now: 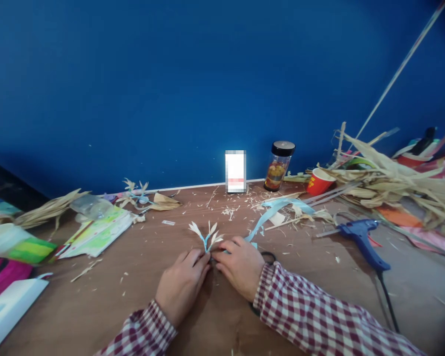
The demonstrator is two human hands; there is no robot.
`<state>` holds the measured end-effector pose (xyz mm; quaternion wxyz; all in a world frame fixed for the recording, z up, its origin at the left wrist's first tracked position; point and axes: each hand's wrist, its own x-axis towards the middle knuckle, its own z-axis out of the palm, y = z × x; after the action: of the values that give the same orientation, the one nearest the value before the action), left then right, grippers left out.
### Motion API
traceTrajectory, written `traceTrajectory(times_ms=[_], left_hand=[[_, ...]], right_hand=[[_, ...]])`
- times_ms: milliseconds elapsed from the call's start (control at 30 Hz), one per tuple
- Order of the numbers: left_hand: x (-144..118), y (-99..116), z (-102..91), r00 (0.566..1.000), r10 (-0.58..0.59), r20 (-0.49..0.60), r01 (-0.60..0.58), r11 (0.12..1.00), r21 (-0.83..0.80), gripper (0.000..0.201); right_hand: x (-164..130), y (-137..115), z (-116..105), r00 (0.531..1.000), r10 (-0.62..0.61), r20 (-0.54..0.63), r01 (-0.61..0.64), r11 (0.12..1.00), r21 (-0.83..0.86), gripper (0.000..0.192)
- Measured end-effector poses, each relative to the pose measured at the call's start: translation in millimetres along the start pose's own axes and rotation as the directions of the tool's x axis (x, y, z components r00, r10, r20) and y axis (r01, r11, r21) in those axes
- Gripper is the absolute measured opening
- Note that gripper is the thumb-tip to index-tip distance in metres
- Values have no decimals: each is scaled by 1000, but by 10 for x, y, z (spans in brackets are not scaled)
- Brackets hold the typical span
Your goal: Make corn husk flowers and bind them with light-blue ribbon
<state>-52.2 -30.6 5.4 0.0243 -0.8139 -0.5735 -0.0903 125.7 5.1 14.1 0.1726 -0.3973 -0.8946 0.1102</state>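
Observation:
My left hand (181, 284) and my right hand (239, 264) meet at the middle of the brown table (141, 296), fingertips pinched together on the base of a small sprig (206, 234) of pale husk leaves on a blue-wrapped stem. The sprig stands up between my fingers. A light blue ribbon strip (270, 211) runs from my right hand back towards the right. A pair of black-handled scissors (269, 257) lies partly hidden behind my right wrist.
A blue glue gun (361, 235) with its cord lies to the right. Dried husks (385, 180), a red cup (319, 182) and a black-lidded jar (279, 165) stand at the back right. Paper sheets (96, 232), a plastic bottle and coloured items lie at the left.

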Motion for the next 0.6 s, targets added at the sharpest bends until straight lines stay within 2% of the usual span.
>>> traceTrajectory(times_ms=[333, 600], left_hand=[[89, 72, -81, 1000, 8, 20, -9, 999, 46, 25], [86, 67, -112, 1000, 25, 14, -25, 1000, 13, 27]], right_hand=[[-94, -99, -54, 999, -39, -32, 34, 989, -145, 23], [-115, -147, -53, 999, 6, -47, -12, 989, -150, 28]])
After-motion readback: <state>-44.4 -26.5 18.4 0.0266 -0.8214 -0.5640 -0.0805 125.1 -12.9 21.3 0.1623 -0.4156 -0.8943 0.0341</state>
